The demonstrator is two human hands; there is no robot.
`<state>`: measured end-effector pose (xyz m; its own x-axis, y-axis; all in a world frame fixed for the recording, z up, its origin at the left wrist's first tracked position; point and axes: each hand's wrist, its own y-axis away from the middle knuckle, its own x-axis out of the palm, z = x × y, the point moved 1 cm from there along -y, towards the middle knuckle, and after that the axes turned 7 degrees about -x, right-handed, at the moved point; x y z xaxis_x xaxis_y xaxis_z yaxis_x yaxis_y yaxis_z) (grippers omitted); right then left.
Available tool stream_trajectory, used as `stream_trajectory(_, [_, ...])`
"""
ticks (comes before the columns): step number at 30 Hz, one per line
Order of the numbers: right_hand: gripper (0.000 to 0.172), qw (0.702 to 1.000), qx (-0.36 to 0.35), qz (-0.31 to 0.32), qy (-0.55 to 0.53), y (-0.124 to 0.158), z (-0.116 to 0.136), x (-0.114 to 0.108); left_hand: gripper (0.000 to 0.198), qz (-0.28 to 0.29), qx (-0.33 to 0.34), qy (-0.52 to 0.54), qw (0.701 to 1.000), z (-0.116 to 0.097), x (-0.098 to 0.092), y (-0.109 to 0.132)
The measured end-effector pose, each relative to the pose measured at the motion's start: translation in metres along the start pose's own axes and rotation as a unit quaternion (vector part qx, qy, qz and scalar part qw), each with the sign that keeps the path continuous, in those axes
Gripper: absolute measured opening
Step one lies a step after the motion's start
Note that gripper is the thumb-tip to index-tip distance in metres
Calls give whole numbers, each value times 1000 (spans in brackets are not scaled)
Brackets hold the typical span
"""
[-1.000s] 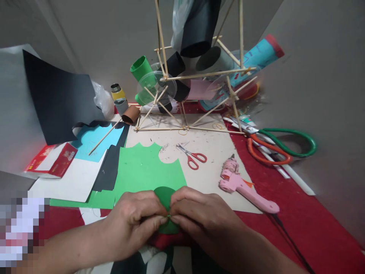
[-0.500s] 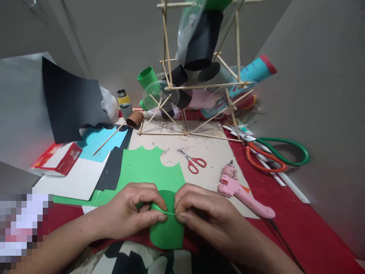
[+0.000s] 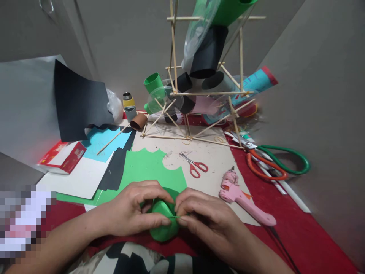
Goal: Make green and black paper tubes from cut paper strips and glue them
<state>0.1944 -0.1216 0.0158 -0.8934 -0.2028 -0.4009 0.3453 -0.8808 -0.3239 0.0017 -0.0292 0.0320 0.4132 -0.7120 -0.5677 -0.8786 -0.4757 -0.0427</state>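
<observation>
Between my two hands, near the table's front edge, is a small piece of green craft foam or paper [image 3: 164, 230] curled into a tube. My left hand [image 3: 142, 207] curves round its left side, thumb in front and fingers behind. On the right, my right hand [image 3: 196, 215] pinches the edge where the piece comes together, its fingertips close to the left ones. A larger green sheet [image 3: 151, 165] with scalloped cut edges lies just beyond. Small scissors [image 3: 195, 165] with red handles rest past my right hand, and a pink glue gun [image 3: 245, 201] lies to the right.
A frame of thin wooden sticks [image 3: 208, 93] with dark and green tubes stands at the back. Large shears [image 3: 273, 163] lie at right. Dark sheets [image 3: 112, 171], a blue sheet [image 3: 105, 144] and a red box [image 3: 62, 156] are at left. Grey walls close the sides.
The green piece, earlier hanging flatter with its lower part spread downward, is now curled into a rounder tube. My left fingers have opened round it; the view has tilted slightly up.
</observation>
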Motion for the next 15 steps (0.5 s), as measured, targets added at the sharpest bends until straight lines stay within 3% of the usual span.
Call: stream_trajectory(15, [11,1000,8,-17,-8,0,-2,0,13,2,-7,60,998,2,-2,3])
